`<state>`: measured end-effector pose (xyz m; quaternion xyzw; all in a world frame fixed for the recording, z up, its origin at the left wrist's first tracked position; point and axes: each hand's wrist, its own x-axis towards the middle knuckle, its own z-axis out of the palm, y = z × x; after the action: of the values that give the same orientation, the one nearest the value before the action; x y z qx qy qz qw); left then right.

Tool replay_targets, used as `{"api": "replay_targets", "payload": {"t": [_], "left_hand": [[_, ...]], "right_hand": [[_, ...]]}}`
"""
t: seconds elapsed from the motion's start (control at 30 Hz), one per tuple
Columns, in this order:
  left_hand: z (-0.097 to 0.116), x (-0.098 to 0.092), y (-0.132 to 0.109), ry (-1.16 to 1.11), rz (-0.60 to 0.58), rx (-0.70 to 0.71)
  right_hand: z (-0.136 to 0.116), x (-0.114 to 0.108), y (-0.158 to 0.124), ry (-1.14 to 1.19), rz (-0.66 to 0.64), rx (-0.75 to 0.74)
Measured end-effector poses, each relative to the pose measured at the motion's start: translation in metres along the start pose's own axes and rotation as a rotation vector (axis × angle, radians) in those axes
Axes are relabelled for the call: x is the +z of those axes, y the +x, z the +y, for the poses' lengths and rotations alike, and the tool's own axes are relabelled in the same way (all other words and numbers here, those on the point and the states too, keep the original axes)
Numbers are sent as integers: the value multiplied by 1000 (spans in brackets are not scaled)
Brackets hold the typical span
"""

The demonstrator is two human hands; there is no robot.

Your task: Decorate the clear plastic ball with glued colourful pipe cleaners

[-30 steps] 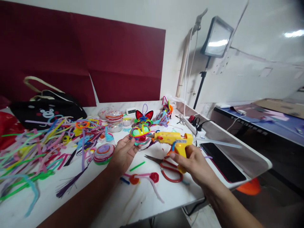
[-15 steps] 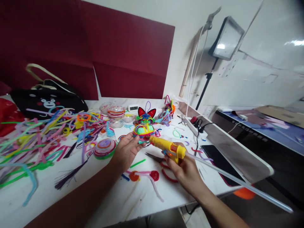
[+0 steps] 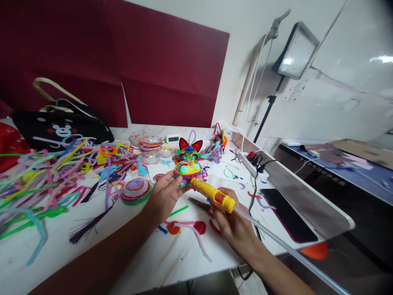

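Observation:
My left hand [image 3: 166,190] is closed on the left edge of a colourful pipe-cleaner figure [image 3: 188,168] with red and black pointed ears and a lilac loop on top. A yellow hot glue gun [image 3: 213,194] is gripped in my right hand [image 3: 238,219], its nozzle at the figure's lower right edge. From the gun's back a long clear glue stick [image 3: 291,243] sticks out toward the lower right. Scissors [image 3: 199,203] with red handles lie beneath the gun, partly hidden by my right hand. Closer to me are pink, red and orange pipe-cleaner pieces [image 3: 200,228].
Loose pipe cleaners [image 3: 55,176] heap up on the left beside a black bag [image 3: 63,127]. A coiled disc [image 3: 135,190], a purple tassel [image 3: 90,223] and clear bowls [image 3: 150,143] stand around. At right are a phone [image 3: 290,215], a power strip [image 3: 253,166] and a raised board edge [image 3: 294,186].
The glue gun has tilted, its rear dropping down and left, while the nozzle has shifted slightly left along the figure. My left hand keeps its hold. The view has shifted a little.

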<state>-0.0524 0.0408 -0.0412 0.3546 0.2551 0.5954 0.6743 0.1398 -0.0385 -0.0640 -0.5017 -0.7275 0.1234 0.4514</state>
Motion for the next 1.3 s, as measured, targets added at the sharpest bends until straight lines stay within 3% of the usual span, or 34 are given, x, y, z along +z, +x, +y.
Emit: {"api": "replay_targets", "payload": {"t": [0.27,0.87,1.3], "left_hand": [[-1,-3,-1,7,-37,-4],[-3,-4,0,-18,-4,-25],[0,0,-2,-27,6,-29]], "right_hand": [[-17,-3,3,-63,12,-75],[-8,15,1,-233,99,-236],[-18,11,0,-338,180,-261]]}}
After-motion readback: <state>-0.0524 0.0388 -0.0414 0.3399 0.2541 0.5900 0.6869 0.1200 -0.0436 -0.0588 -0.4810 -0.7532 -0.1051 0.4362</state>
